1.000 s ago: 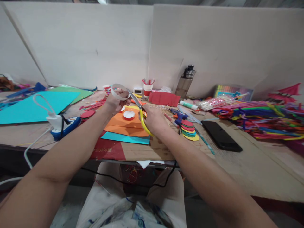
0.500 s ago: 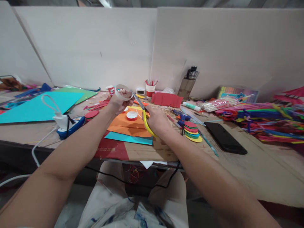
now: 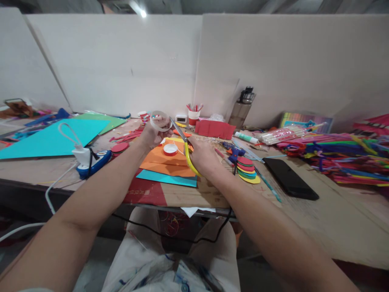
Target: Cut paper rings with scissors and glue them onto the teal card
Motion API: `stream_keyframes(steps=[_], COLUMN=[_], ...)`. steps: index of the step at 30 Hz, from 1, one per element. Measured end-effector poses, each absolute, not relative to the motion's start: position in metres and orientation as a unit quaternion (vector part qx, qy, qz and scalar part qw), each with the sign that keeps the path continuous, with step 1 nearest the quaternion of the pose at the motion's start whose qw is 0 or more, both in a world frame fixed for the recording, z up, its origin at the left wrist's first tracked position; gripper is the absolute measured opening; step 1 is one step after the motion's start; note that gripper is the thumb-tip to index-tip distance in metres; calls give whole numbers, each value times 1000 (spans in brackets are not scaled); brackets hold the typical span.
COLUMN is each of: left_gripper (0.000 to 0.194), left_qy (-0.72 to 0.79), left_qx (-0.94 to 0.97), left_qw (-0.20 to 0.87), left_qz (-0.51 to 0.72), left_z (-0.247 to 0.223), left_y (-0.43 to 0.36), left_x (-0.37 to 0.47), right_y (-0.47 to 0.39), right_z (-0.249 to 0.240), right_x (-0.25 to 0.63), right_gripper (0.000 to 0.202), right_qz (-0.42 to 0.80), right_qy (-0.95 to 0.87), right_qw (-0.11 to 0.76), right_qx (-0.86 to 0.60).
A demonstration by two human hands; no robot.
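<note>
A pale paper ring, cut from a cup (image 3: 155,127) by its look, is gripped in my left hand (image 3: 152,136), raised over the table. My right hand (image 3: 203,154) is closed round the yellow handles of a pair of scissors (image 3: 190,160). The blades point up and left and reach the ring's right edge. Below, a small red and white round piece (image 3: 170,150) rests on orange paper sheets (image 3: 164,161). A turquoise sheet (image 3: 170,178) sticks out under the orange ones.
To the right lie stacked coloured foam discs (image 3: 246,168), a black phone (image 3: 290,178), a blue glue gun (image 3: 236,154) and bundled pipe cleaners (image 3: 340,152). A bottle (image 3: 240,109) and a cup of pens (image 3: 193,117) stand behind. At left are a power strip (image 3: 94,164) and turquoise card (image 3: 57,138).
The camera view has shifted slightly, so everything sits a little lower and to the right. Both hands keep their holds on the ring and the scissors.
</note>
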State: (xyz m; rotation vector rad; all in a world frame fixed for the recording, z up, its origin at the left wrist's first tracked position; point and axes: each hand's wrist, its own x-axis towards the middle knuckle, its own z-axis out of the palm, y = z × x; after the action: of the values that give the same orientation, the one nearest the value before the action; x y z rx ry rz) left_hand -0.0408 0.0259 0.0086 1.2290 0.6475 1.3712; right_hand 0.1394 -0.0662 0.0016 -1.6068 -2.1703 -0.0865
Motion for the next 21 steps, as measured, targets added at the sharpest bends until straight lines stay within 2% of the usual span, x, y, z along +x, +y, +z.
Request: stream_keyframes(steps=[12,21], left_gripper=[18,15], left_qy=[263,261], left_qx=[546,541], left_qw=[565,570], left_qz=[560,561], left_z=[7,6], left_y=[21,24], left_x=[-35,-37], right_y=[-60,-60], right_z=[-5,-2], right_x=[142,142], right_gripper=[31,35], right_qz=[-35,-47], right_qy=[-784,-786], right_qw=[254,220], right_qx=[-566,-576])
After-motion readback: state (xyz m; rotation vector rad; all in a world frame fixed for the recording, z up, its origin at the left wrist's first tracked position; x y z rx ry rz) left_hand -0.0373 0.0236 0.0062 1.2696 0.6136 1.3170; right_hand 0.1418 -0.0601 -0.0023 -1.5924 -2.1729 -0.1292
